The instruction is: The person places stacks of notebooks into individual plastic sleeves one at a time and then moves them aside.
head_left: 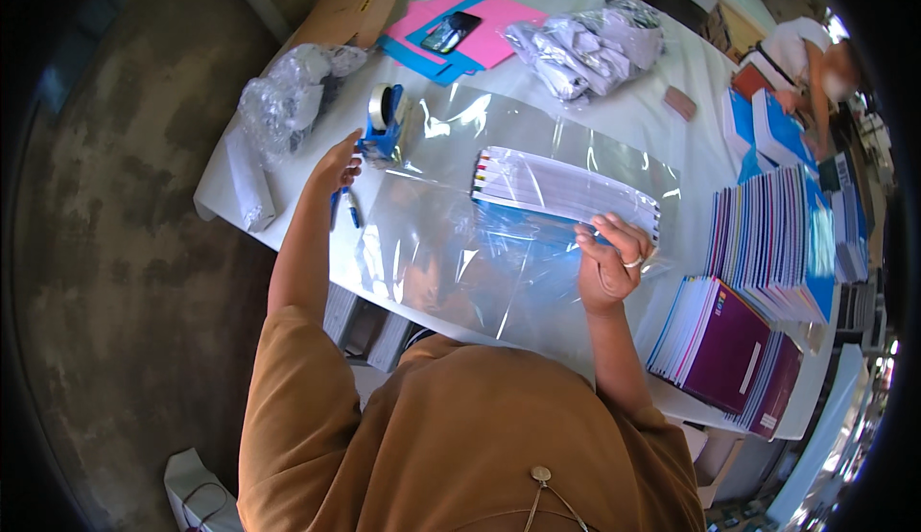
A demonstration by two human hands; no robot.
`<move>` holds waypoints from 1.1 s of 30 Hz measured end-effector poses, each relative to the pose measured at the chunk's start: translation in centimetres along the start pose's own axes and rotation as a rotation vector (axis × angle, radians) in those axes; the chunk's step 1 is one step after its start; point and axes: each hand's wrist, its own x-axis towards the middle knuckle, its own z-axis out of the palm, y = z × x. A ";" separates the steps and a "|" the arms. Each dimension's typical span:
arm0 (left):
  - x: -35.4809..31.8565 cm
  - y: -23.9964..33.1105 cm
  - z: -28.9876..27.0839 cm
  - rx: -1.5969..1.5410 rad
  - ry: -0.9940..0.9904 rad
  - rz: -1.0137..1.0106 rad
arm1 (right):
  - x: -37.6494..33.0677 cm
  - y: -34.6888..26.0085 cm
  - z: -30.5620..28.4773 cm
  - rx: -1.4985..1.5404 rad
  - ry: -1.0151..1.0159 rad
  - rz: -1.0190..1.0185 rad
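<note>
One blue-covered notebook bundle (537, 220) lay on the table (297, 230) in the head view, seemingly part-covered by clear plastic film (413, 235), whose outer areas remained loose. The half-curled right hand (614, 259) touched the bundle's right end; the loosely bent left hand (336, 165) met the blue tape dispenser (384, 141), but whether either gripped anything could not be told.

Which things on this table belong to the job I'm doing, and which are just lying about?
Likely in use, judging by your hands:
clear plastic sheet
notebook, by your right hand
tape dispenser, at your left hand

Apparently just lying about:
phone
pink sheets
brown cardboard
crumpled plastic
</note>
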 end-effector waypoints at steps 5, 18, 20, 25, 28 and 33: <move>0.8 1.6 -0.1 0.136 0.024 -0.026 | -0.3 0.2 0.1 -0.030 -0.013 -0.034; -0.1 -5.5 -2.4 -0.427 -0.333 0.227 | -0.3 0.2 0.4 -0.004 0.004 -0.026; -1.0 -7.0 -2.3 -0.319 -0.383 0.245 | -0.3 0.3 0.3 -0.021 -0.001 -0.023; -0.8 -3.9 -2.9 0.133 0.870 0.585 | -0.1 -0.3 0.5 0.042 0.015 -0.067; -13.0 4.1 7.8 -0.572 0.077 0.862 | -0.8 1.5 0.4 -0.042 0.006 -0.054; -28.6 -0.8 20.0 -0.354 -0.282 0.452 | -0.3 0.3 0.2 0.014 0.002 -0.050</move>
